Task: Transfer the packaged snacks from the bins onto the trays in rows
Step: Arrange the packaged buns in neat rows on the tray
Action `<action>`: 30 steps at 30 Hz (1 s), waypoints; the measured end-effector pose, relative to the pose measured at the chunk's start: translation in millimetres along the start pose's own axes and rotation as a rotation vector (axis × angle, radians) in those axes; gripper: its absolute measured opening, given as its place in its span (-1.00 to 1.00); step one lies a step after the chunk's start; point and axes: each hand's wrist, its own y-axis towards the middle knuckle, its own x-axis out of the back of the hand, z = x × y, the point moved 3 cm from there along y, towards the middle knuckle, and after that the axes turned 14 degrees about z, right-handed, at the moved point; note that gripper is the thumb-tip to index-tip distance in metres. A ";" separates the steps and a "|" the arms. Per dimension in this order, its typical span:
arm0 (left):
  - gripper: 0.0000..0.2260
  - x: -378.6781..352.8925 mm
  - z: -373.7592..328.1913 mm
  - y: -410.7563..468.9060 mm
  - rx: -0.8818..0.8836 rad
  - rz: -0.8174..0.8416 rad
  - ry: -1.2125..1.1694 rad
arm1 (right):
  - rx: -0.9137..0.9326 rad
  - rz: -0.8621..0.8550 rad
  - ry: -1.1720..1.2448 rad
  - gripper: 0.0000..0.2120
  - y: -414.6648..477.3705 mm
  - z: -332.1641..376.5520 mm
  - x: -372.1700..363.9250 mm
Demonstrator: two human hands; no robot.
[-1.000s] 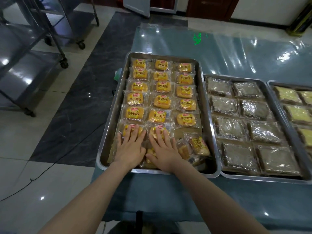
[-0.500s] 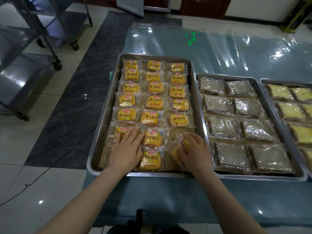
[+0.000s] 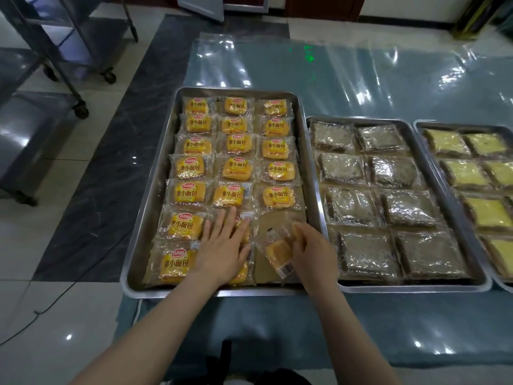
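Food-packing workroom: steel trays [image 3: 152,190] of wrapped snacks [image 3: 191,193], wheeled steel racks [image 3: 82,37], plastic-covered table [image 3: 361,79].

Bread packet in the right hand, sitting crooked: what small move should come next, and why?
Probably turn the bread packet square and lay it in the bare spot just beyond it, below that column's last packet. The right hand pinches it tilted, the right column of the tray is two rows short, and the left hand lies flat on the middle column.

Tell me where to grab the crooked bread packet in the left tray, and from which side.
Pinch the clear right edge of the bread packet with the right hand, coming from the right. It lies tilted on bare tray floor; the left hand blocks its left.
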 end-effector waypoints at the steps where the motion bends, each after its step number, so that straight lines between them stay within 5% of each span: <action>1: -0.46 4.9 -5.8 -1.5 -0.030 -0.053 0.004 | -0.023 -0.033 0.062 -0.78 0.6 -2.4 5.5; 6: -0.37 6.7 -43.5 -1.5 -0.300 -0.005 0.110 | -0.093 -0.072 0.315 -0.73 9.0 -10.6 28.7; 12: -0.44 5.0 -68.7 10.8 -0.378 0.000 0.249 | -0.018 -0.089 0.626 -0.67 21.2 -17.7 41.6; 19: -0.73 29.9 -55.5 -19.5 -0.489 -0.183 -0.270 | -0.080 -0.062 0.956 -0.71 26.2 -34.0 41.1; 24: -0.75 30.2 -16.1 -37.0 -0.037 -0.301 -0.858 | 0.110 -0.028 0.599 -0.69 35.9 -20.2 36.6; 27: -0.81 32.0 0.3 -44.7 0.049 -0.350 -0.993 | 0.331 -0.011 0.114 -0.68 42.6 -6.5 29.0; 30: -0.78 35.5 9.2 -52.5 0.091 -0.387 -1.073 | 0.455 0.240 -0.310 -0.57 49.1 -3.5 11.5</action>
